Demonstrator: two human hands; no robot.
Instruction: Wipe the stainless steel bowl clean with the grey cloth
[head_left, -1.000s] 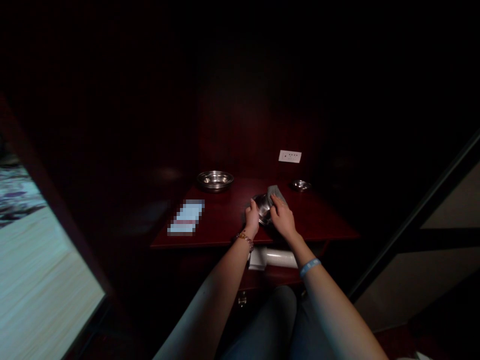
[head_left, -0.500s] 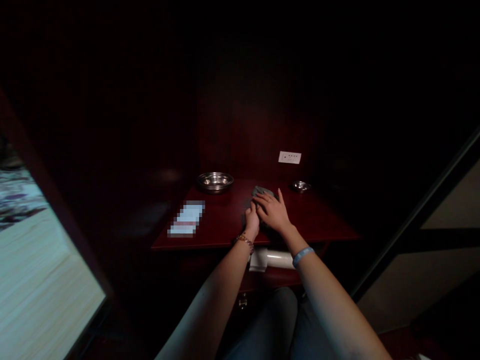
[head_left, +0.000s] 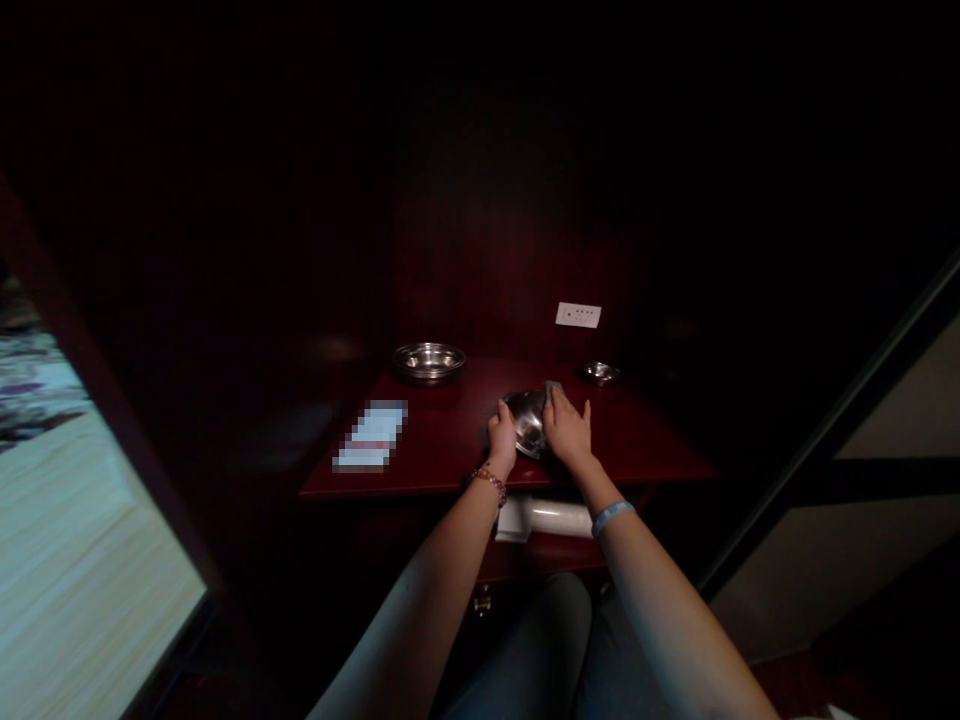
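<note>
A shiny metal dish (head_left: 529, 418) lies on the dark red shelf (head_left: 427, 455), between my two hands. My left hand (head_left: 502, 438) is closed on the dish's left rim. My right hand (head_left: 568, 430) presses a grey cloth (head_left: 553, 389) against the dish's right side; its thumb and fingers partly hide the cloth. Whether the dish rests flat or is slightly tilted, I cannot tell.
Stacked metal bowls (head_left: 429, 363) stand at the back left, and a small metal bowl (head_left: 600, 373) at the back right. A blurred-out phone-like rectangle (head_left: 370, 437) lies at the left. Below the shelf is a white roll (head_left: 559, 518). A socket (head_left: 578, 315) is on the back wall.
My right hand has slid right with the grey cloth, from over the dish's middle to its right side. More of the shiny dish now shows. My left hand has barely moved.
</note>
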